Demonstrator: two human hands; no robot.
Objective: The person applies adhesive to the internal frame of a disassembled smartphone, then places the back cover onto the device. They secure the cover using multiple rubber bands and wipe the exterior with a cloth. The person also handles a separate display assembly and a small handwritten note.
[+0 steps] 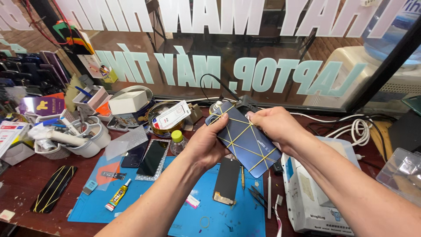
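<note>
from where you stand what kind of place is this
Most likely a phone repair bench in a small shop. Both hands, left hand and right hand, hold a blue phone bound with yellow rubber bands, above a blue repair mat with loose phone screens, a glue tube and tweezers.

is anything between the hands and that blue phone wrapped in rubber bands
Nothing visible stands between them. Both the left hand and the right hand already grip the blue phone directly, held up above the blue mat. Only the yellow rubber bands cross its back, under the fingertips.
</note>
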